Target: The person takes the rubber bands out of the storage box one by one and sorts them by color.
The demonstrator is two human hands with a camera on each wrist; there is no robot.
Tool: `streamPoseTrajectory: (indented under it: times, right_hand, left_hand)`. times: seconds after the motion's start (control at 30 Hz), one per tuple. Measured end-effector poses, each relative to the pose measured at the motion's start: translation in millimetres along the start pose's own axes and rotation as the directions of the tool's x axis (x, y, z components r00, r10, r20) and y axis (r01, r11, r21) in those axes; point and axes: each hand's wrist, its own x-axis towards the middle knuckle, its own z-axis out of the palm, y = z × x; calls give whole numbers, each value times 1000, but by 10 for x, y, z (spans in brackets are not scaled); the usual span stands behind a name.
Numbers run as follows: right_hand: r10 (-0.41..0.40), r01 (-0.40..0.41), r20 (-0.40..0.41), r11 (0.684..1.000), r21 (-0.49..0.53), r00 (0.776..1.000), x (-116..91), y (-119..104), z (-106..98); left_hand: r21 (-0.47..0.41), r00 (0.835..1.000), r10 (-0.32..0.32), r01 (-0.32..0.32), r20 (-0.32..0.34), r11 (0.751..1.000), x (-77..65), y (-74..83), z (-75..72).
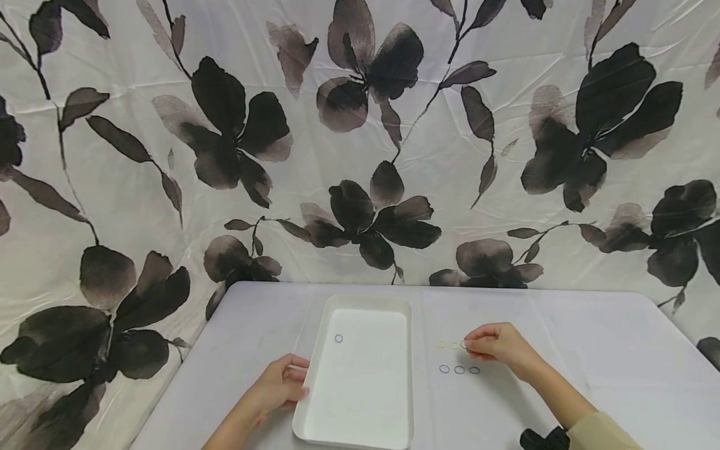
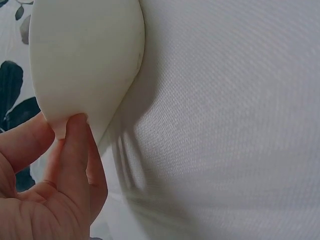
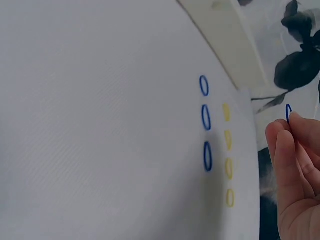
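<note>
My left hand [image 1: 277, 389] grips the left rim of a white rectangular tray [image 1: 354, 420]; in the left wrist view, thumb and fingers pinch the edge of the tray [image 2: 85, 55]. Inside the tray lies one small thin blue ring [image 1: 339, 339], toward the far left. To the right, my right hand [image 1: 509, 351] pinches another blue ring [image 3: 288, 113] between thumb and fingertips, above the table. Below it on the cloth lie three blue rings [image 3: 206, 118] in a row. Beside them runs a row of several yellow rings [image 3: 229, 169], partly hidden behind the hand in the head view.
A white cloth covers the table [image 1: 562, 319]. A floral curtain [image 1: 360, 150] hangs behind its far edge. Near my right forearm, at the bottom, sits a black object [image 1: 544, 439], cut by the frame and hard to identify.
</note>
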Motion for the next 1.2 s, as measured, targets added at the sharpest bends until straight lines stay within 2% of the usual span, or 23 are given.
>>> streamPoseTrajectory:
  times: [0.4,0.57,0.73,0.93,1.1,1.2]
  right_hand:
    - [81,-85,-54,994,-73,995,-125,232,-179]
    - [91,-96,-67,992,-76,994,-170,310,-199]
    - [94,-109,-107,984,-140,990,-168,373,-167]
    - [116,-151,-162,964,-220,980,-156,399,-110]
    - [102,-147,-158,942,-302,982,-146,348,-101]
    - [97,-141,-151,939,-313,984,-133,314,-107]
  left_hand:
    - [7,1000,3,-3,-10,1000,42,-5,33]
    - [9,1000,5,-5,-12,1000,30,3,36]
    - [9,1000,1,-1,-23,1000,22,8,35]
    - [6,1000,5,-5,-18,1000,10,13,33]
    - [0,1000,6,-6,-20,1000,-4,22,32]
    - [3,1000,4,-4,-27,1000,-6,32,32]
